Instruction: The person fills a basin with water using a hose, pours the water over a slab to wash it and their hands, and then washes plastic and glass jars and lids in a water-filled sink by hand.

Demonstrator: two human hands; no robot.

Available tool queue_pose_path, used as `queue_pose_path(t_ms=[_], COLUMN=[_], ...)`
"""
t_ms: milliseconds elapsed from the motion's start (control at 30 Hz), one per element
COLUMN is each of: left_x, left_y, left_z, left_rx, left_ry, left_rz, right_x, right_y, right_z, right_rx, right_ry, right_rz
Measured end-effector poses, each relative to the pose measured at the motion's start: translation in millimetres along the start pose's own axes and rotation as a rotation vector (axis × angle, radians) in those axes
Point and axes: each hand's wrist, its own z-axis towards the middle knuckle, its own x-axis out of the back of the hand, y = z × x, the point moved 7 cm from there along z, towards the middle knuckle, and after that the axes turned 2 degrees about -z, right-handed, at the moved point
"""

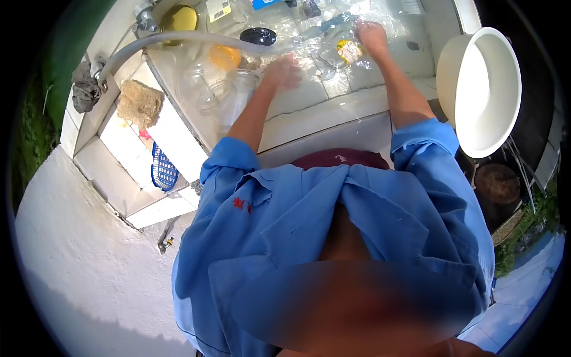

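My right hand (372,37) is in the water of a white-tiled basin (410,83), its fingers curled at a clear plastic container with a yellow label (348,52). Glare hides much of that container's outline. To its left, my left hand (284,72) is smeared by motion at the water, and its fingers do not show clearly. A black lid (257,36) lies just beyond my left hand. Beside that hand, clear plastic jars (217,95) and an orange round piece (225,58) sit at the basin's left side. A bluish clear bottle (336,22) floats near my right hand.
A grey hose (172,37) arches from a tap over the basin's left. A white tub (486,92) stands tilted at the right edge. A tan scrubber (140,104) and blue plastic basket (163,168) are at the left. A yellow lid (179,22) lies farther back.
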Motion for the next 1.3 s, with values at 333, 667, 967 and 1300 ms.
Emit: queue_pose_path(t_ms=[333,667,967,1300], left_x=[-81,-38,-23,-31], left_y=[13,71,100,76], left_z=[-25,-122,-178,-144], left_rx=[0.059,-0.365,-0.654,-0.528], left_ry=[-0.633,-0.241,0.103,0.080], left_rz=[-0.659,-0.411,-0.029,0.041], right_x=[1,18,2,-12], right_y=[-133,-127,-148,-89], right_z=[-108,-124,-133,-119], right_rx=[0.398,-0.133,-0.020,-0.339], right_ry=[-0.250,-0.256,-0.352,-0.351], right_rz=[-0.490,0.604,0.853,0.689])
